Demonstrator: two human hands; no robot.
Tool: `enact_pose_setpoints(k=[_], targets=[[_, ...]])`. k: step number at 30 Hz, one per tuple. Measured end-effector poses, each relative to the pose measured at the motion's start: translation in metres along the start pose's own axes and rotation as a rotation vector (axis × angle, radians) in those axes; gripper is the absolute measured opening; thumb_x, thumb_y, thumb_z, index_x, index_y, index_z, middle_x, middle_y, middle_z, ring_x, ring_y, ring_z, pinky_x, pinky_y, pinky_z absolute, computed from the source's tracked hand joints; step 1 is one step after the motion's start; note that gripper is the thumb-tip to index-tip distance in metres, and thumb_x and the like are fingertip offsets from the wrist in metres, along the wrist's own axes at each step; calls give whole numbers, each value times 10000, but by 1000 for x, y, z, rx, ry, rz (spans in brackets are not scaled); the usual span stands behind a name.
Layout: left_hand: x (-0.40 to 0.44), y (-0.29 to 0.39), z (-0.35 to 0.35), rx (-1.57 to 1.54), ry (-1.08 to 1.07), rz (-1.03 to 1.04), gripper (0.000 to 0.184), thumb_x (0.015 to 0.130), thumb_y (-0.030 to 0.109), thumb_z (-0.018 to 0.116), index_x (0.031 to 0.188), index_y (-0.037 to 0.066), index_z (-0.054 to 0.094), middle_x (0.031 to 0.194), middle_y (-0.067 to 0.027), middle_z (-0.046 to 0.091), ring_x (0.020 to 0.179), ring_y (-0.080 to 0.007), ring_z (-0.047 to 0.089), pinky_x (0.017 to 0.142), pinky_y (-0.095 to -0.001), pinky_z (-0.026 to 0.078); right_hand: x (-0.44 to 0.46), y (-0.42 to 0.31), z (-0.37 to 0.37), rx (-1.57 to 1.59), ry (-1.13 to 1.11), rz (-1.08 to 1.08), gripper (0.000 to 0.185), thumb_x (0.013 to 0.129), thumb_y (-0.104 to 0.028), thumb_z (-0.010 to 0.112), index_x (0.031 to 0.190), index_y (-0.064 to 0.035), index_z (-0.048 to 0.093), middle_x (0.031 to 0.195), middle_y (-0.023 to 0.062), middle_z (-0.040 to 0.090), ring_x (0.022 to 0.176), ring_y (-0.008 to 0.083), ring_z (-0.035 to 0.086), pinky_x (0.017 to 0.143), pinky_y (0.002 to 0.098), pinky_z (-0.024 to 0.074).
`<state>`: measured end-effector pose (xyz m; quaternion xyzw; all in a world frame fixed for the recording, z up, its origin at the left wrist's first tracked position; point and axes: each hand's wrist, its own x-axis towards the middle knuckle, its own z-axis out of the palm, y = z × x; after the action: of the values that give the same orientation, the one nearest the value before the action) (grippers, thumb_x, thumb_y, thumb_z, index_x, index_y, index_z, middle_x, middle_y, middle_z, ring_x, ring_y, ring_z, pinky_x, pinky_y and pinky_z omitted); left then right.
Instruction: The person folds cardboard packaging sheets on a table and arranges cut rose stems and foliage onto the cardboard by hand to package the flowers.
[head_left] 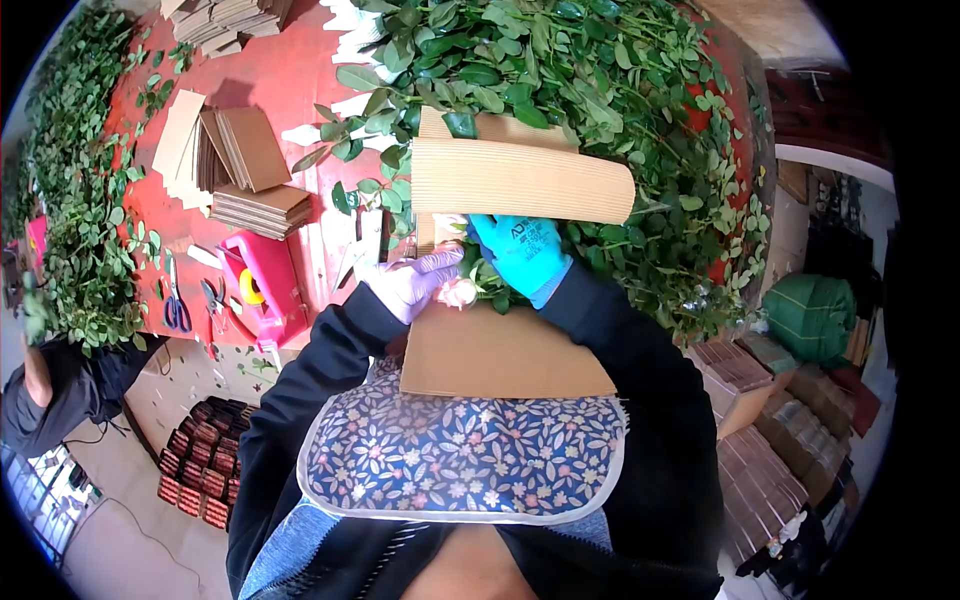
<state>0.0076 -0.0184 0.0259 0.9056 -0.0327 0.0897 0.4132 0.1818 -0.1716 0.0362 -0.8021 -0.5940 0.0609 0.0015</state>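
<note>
Had a pink rose just below the fingers of the left hand, with pale petals also visible just above them, all near the lower edge of a curled sheet of corrugated cardboard. Reached the left hand, in a thin purple glove, in from the left with wrist bent and fingers pointing right, partly curled over the flowers; could not tell how firmly closed. Angled the right hand, in a bright blue glove with dark print, up and leftward, with fingertips bent down beside the petals and leaves; could not tell whether gripping anything. Bent both dark-sleeved arms inward, toward each other.

Showed fine parallel ridges and a rounded right end on the curled sheet, above a smooth, flat brown board nearest the body. Wore a blue flowered cloth with pale edging across the front.

Had leafy green stems heaped beyond the hands on a red table. Had stacked cardboard pieces to the left, near a glossy pink tape dispenser and dark-handled scissors. Saw another person's bare forearm at far left.
</note>
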Motion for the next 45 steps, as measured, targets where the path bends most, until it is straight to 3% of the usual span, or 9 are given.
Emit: enact_pose_setpoints(k=[8,10,13,16,26,34,37,42,45], targets=[[-1,0,-7,193,-142,25,338,772,85,705,1101,158,730,1216,-47,691,1020,-263,699,841,-352,577,3,1,-7,31,84,-63,443,880,-147,549,1323,-143,541,1008,128,633,828,306,674,645,438,550],[-3,-1,-5,74,-127,-31,362,773,59,682,1120,152,719,1240,-48,681,1029,-265,695,856,-370,571,1,-1,-9,107,23,-74,449,857,-139,574,1296,-230,589,1020,100,610,865,282,661,623,435,537],[-4,0,-8,71,-197,-78,350,781,53,669,1114,149,720,1237,-49,682,1053,-277,685,876,-371,565,2,-1,-12,110,-154,-117,400,898,-164,536,1295,-200,554,1033,113,611,856,295,669,653,439,544],[-1,1,-9,83,-202,-52,361,779,14,653,1119,119,714,1232,-89,681,1076,-296,676,894,-364,561,3,8,-4,50,128,-254,411,896,-168,532,1307,-188,543,1010,113,598,784,281,666,596,422,531],[-2,-6,-10,-271,-155,-79,332,815,-54,620,1118,55,700,1239,-163,657,1157,-325,636,955,-376,536,-1,0,1,76,-92,-165,440,903,-176,514,1343,-179,530,952,135,606,681,263,651,548,418,507],[17,1,3,43,-27,-169,272,794,120,730,1064,111,695,1271,-150,609,956,-306,698,743,-364,584,-5,5,0,0,34,-134,438,878,-228,583,1312,-189,543,1048,117,619,736,252,651,633,422,523],[15,-2,9,11,5,-125,276,796,54,707,1066,103,685,1273,-148,600,930,-306,692,757,-363,577,-3,13,-14,149,219,-111,370,904,-319,564,1225,-136,578,875,119,635,764,286,652,682,453,511],[16,-5,7,6,11,-80,331,775,-13,692,1088,92,670,1269,-165,593,977,-328,676,786,-371,569,-21,23,-78,377,-349,-318,274,879,-311,588,1080,-126,611,943,105,627,781,296,663,666,452,516],[15,-6,4,-116,-54,-99,375,767,-78,619,1101,86,668,1267,-180,581,1005,-354,655,813,-381,561,-35,14,-52,415,-268,-355,250,876,-286,588,1050,-111,623,916,94,628,767,279,670,622,441,517]])
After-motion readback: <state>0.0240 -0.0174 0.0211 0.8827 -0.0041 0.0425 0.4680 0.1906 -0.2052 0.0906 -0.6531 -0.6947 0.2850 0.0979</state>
